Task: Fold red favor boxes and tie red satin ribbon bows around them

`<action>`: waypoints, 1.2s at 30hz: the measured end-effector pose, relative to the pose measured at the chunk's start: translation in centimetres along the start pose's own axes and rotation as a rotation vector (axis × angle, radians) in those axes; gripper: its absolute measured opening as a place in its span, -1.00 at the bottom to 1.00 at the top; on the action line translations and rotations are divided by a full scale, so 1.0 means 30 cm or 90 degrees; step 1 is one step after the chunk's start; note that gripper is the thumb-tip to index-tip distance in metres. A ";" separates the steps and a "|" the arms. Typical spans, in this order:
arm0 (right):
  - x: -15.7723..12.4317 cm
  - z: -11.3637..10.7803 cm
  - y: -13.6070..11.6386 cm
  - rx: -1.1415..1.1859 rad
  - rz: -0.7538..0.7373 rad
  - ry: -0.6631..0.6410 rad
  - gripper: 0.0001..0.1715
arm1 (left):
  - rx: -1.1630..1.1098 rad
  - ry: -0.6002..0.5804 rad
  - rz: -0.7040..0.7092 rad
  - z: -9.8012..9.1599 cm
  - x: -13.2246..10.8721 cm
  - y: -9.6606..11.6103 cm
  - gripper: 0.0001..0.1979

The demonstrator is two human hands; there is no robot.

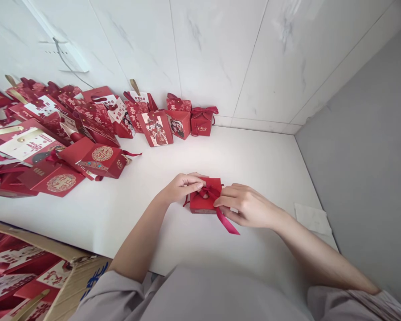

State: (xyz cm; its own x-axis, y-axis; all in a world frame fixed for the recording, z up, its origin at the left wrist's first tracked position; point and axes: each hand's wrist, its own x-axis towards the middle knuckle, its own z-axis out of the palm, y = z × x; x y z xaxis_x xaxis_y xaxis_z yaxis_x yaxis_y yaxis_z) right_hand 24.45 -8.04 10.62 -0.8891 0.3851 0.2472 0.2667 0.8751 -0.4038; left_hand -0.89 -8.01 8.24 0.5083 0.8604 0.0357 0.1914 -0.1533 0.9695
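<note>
A small red box (202, 205) rests on the white table in front of me, with a dark red ribbon (211, 191) looped in a bow on its top. My left hand (183, 187) is at the box's left side, thumb and fingers pinching the bow's left loop. At the right side, my right hand (243, 205) has its fingers closed on the ribbon near the knot. One ribbon tail hangs from under those fingers toward the table's front, and a thin cord shows at the box's left edge.
Many red gift boxes (155, 129) stand along the marble wall and across the left of the white table (254, 156). A cardboard carton (83, 276) with more boxes is at the lower left. White tissue (312, 218) lies by the right edge, beside a grey wall.
</note>
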 end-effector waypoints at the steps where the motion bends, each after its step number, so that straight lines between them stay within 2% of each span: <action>1: -0.001 0.000 0.000 0.006 -0.001 0.001 -0.78 | 0.008 0.005 0.002 0.003 0.001 0.002 -0.68; 6: 0.017 0.003 -0.007 0.096 -0.011 0.023 -0.70 | 0.073 0.036 0.008 0.010 0.009 -0.011 -0.82; 8: 0.024 0.008 -0.007 0.132 0.049 0.059 -0.72 | 0.080 0.035 0.015 0.009 0.011 -0.020 -0.81; 11: 0.029 0.023 0.001 0.152 0.200 0.111 -0.78 | 0.075 0.019 0.026 0.006 0.011 -0.028 -0.81; 14: 0.028 0.039 0.016 0.173 0.273 0.109 -0.83 | 0.079 0.015 0.029 0.004 0.011 -0.031 -0.82; 16: 0.025 0.044 0.025 0.206 0.272 0.103 -0.91 | 0.082 0.015 0.030 0.002 0.011 -0.034 -0.83; 22: 0.002 0.002 0.017 0.307 0.242 0.061 -0.90 | 0.092 0.016 0.023 -0.002 0.010 -0.039 -0.83; 25: -0.016 -0.025 -0.002 0.361 0.242 0.009 -0.89 | 0.095 0.015 0.023 -0.002 0.011 -0.037 -0.82; 28: -0.032 -0.040 -0.022 0.338 0.240 -0.032 -0.87 | 0.101 0.013 0.020 -0.001 0.011 -0.032 -0.82; 32: -0.042 -0.059 -0.044 0.269 0.223 -0.001 -0.86 | 0.126 0.011 0.014 -0.001 0.010 -0.021 -0.82; 36: -0.029 -0.082 -0.050 0.268 0.279 0.059 -0.85 | 0.145 0.008 0.002 0.001 0.010 -0.009 -0.81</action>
State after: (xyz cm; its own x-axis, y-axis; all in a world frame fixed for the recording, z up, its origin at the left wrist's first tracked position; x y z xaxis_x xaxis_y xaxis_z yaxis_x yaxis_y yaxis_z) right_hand 25.73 -8.98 13.18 -0.6887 0.7235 0.0467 0.4146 0.4459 -0.7933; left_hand -0.75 -7.73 7.97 0.4991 0.8655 0.0428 0.3753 -0.2604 0.8896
